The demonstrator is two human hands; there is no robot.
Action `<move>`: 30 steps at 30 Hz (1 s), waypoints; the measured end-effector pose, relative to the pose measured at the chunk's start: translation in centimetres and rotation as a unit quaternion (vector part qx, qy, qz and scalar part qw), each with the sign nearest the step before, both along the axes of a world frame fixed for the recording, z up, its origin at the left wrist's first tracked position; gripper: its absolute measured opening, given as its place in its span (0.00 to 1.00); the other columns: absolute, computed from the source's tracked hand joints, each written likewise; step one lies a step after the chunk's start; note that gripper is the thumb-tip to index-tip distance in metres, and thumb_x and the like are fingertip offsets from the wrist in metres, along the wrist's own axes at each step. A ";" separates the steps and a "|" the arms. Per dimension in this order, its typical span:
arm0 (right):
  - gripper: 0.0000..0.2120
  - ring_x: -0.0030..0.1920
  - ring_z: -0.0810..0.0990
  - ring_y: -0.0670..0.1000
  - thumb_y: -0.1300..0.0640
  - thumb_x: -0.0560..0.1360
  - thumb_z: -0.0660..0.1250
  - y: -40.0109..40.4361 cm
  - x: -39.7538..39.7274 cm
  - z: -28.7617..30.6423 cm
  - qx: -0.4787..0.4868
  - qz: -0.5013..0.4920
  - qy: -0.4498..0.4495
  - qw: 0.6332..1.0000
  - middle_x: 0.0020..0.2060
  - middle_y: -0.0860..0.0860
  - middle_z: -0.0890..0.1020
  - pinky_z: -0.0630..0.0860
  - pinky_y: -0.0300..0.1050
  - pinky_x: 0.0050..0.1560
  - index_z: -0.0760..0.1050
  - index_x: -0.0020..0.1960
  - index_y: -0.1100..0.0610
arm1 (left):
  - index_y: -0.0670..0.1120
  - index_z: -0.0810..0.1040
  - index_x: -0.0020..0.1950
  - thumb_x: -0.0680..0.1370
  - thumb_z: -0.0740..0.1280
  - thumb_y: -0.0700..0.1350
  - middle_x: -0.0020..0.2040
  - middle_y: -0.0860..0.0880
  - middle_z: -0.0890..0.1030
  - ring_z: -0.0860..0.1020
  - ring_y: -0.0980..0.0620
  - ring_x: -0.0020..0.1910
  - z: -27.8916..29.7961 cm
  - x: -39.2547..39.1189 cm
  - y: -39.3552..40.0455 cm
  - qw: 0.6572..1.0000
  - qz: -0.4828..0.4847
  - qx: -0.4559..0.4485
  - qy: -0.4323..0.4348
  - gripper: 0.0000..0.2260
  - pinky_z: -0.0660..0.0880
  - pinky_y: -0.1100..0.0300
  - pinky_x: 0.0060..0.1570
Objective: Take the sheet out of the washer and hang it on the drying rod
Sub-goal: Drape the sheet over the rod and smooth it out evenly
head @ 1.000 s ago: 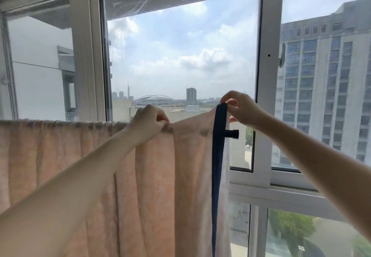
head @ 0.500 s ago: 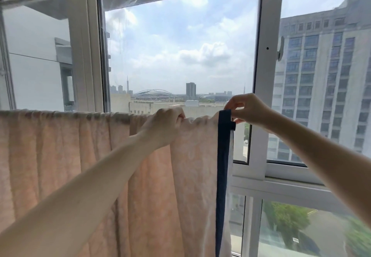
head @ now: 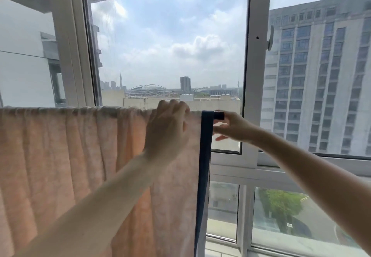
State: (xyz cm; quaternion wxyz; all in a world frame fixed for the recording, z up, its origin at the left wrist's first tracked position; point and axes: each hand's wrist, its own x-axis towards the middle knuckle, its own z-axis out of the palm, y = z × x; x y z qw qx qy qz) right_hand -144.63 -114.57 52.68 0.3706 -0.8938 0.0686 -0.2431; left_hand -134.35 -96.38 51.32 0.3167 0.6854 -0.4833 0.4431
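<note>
Sheet [head: 80, 156]: peach, draped over the drying rod, hanging in folds before the window [head: 170, 46]; dark blue edge [head: 205, 156] at right.
Drying rod [head: 219, 115]: only its dark end showing past the sheet.
Left hand [head: 167, 128]: fingers curled over the sheet's top fold.
Right hand [head: 230, 128]: just beside the blue edge, under the rod end; grip unclear.

Home setting: an enclosed balcony or laundry nook high up in an apartment block. White-framed sliding windows [head: 255, 60] fill the far wall, with a white window latch handle [head: 271, 38] on the right sash. A peach-pink fabric sheet with a dark navy edge band [head: 80, 156] hangs over a dark drying rod [head: 219, 115] across the panes. Outside: a grey multi-storey residential building [head: 321, 76] at right, distant skyline, treetops and a street far below.
</note>
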 end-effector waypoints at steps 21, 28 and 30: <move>0.08 0.43 0.84 0.57 0.57 0.76 0.68 4.1 -0.2 -10.0 0.067 -0.050 -0.073 0.994 0.39 0.57 0.85 0.82 0.50 0.48 0.82 0.43 0.61 | 0.44 0.63 0.56 0.79 0.65 0.44 0.41 0.49 0.73 0.75 0.49 0.33 -10.3 -3.6 -2.0 0.965 -0.108 0.042 0.235 0.12 0.70 0.59 0.28; 0.08 0.37 0.82 0.46 0.56 0.76 0.70 5.6 -0.5 -18.4 0.116 -0.084 -0.017 0.989 0.36 0.51 0.85 0.79 0.47 0.40 0.83 0.42 0.60 | 0.46 0.70 0.42 0.77 0.67 0.44 0.34 0.50 0.75 0.75 0.52 0.32 -16.2 -2.9 0.5 0.932 -0.098 0.090 0.337 0.08 0.70 0.64 0.29; 0.11 0.35 0.82 0.44 0.55 0.77 0.68 6.5 -0.8 -21.5 0.131 -0.094 0.006 0.987 0.33 0.48 0.84 0.78 0.45 0.39 0.82 0.41 0.60 | 0.44 0.72 0.43 0.78 0.65 0.42 0.35 0.49 0.77 0.77 0.52 0.32 -18.4 -2.9 1.2 0.926 -0.092 0.110 0.350 0.05 0.70 0.63 0.29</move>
